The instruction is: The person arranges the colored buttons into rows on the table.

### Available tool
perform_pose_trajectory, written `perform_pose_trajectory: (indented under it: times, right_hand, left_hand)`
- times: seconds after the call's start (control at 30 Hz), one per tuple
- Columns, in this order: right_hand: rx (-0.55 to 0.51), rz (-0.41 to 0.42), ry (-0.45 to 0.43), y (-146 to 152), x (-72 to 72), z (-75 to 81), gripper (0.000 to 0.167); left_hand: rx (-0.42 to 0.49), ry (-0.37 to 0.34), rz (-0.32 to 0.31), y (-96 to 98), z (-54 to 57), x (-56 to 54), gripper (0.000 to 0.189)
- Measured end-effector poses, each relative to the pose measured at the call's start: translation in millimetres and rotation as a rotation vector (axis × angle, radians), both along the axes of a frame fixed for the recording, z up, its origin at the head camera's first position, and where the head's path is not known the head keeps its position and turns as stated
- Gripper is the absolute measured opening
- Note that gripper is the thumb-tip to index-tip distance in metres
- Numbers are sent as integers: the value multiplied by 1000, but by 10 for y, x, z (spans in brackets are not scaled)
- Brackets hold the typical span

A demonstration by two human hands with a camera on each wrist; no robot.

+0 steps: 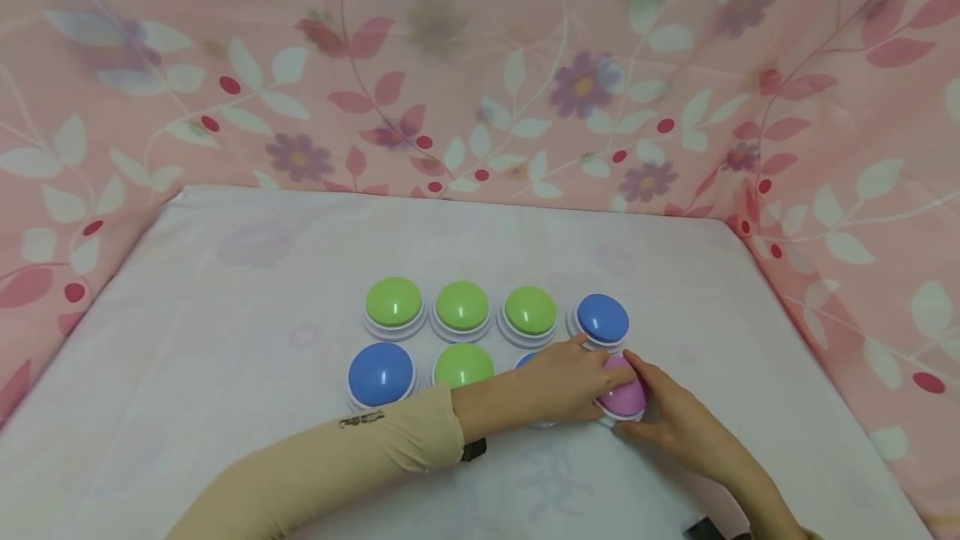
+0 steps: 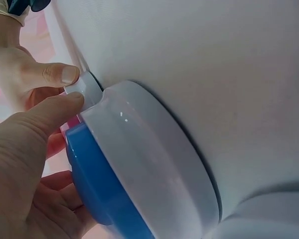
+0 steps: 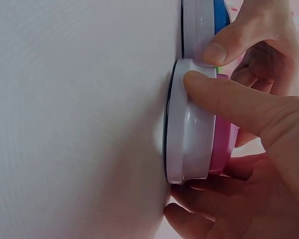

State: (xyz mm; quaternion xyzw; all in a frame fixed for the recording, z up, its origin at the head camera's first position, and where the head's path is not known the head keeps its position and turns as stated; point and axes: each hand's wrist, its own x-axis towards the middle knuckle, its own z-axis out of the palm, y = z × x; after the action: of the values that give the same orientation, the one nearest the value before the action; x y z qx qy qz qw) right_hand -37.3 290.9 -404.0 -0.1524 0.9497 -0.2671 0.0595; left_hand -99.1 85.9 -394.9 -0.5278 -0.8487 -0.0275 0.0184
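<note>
A pink domed push button [image 1: 624, 398] with a white round base stands at the right end of the front row. My right hand [image 1: 686, 423] grips its base from the right, thumb [image 3: 209, 89] on the near side and fingers curled round the far side. My left hand [image 1: 562, 382] reaches across a blue button [image 2: 99, 174] and holds the pink one from the left, its thumb [image 2: 65, 107] at the white base and a finger over the dome. In the head view the left hand and wrist hide most of that blue button.
Behind stands a row of green buttons [image 1: 462, 307] ending in a blue button [image 1: 602, 318] on the right. Another blue button [image 1: 381, 375] and a green button [image 1: 465, 366] are in the front row. The white cloth table [image 1: 225, 340] meets pink floral curtains [image 1: 465, 65].
</note>
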Motion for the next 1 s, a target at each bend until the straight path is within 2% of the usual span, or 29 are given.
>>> perform_pose_trajectory:
  times: [0.37,0.57,0.8,1.0]
  right_hand:
    - [5,-3,-15,7,4,20,93]
    - [-1,-24,-42,16,6,70,92]
    - [10,-60,-60,43,-4,151,90]
    - [44,-68,-25,49,-65,257,91]
  left_hand:
    - [9,3,0,-35,-9,3,52]
    - [28,-47,19,-90,12,-11,54]
    - [59,-84,27,-241,74,-48,64]
    - [86,-136,78,-429,170,-92,64]
